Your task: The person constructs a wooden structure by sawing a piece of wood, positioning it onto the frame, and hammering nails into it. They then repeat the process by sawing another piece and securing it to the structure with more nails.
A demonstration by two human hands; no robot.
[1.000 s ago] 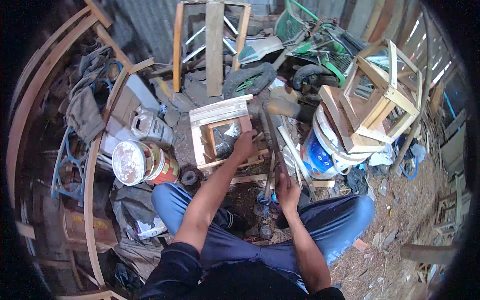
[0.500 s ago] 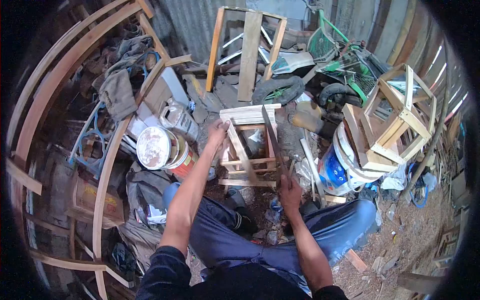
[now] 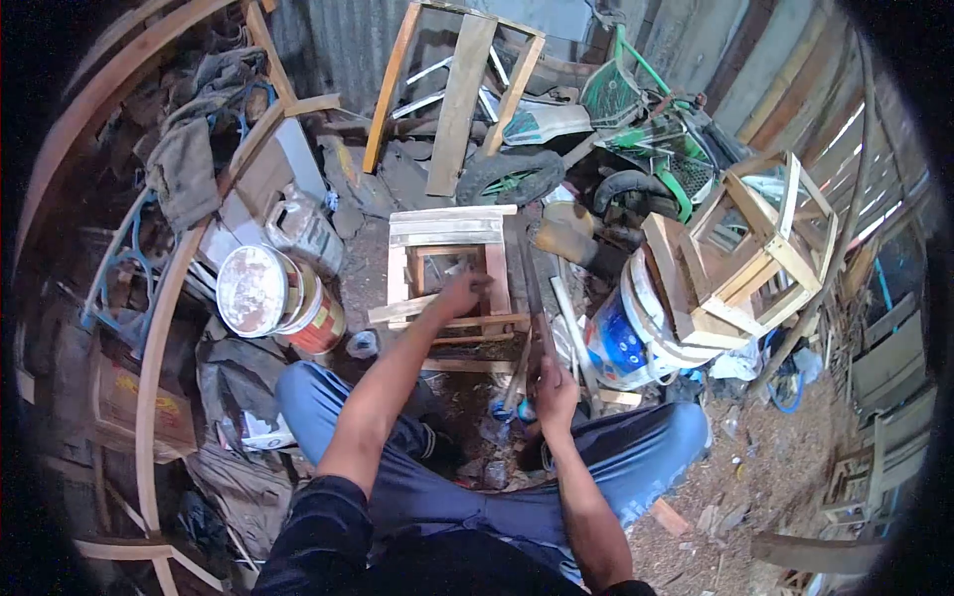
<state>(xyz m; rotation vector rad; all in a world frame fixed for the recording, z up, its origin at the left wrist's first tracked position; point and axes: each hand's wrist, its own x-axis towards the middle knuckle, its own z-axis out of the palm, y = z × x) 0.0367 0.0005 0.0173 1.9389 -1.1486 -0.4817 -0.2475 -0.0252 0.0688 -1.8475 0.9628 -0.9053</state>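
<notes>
A small wooden frame [image 3: 447,226] with pale slats across its top stands between my knees. My left hand [image 3: 463,296] is over its opening, near the right side; its fingers are blurred, and whether they hold anything is unclear. Under my left wrist a loose-looking pale slat [image 3: 396,311] lies across the front of the frame, its left end sticking out. My right hand [image 3: 555,395] is closed around the handle end of a handsaw [image 3: 531,288], whose long dark blade points up and away, just beside the frame's right side.
To the left stand paint buckets [image 3: 252,290] and a plastic jug [image 3: 303,231]. A blue and white bucket [image 3: 621,333] on the right bears a wooden frame structure [image 3: 755,268]. Behind are an upright wooden frame [image 3: 461,104] and a green bicycle [image 3: 686,149].
My left hand has moved from the frame's upper left corner to over its opening. The slat has shifted from slanting along the left to lying across the front. The view has shifted right.
</notes>
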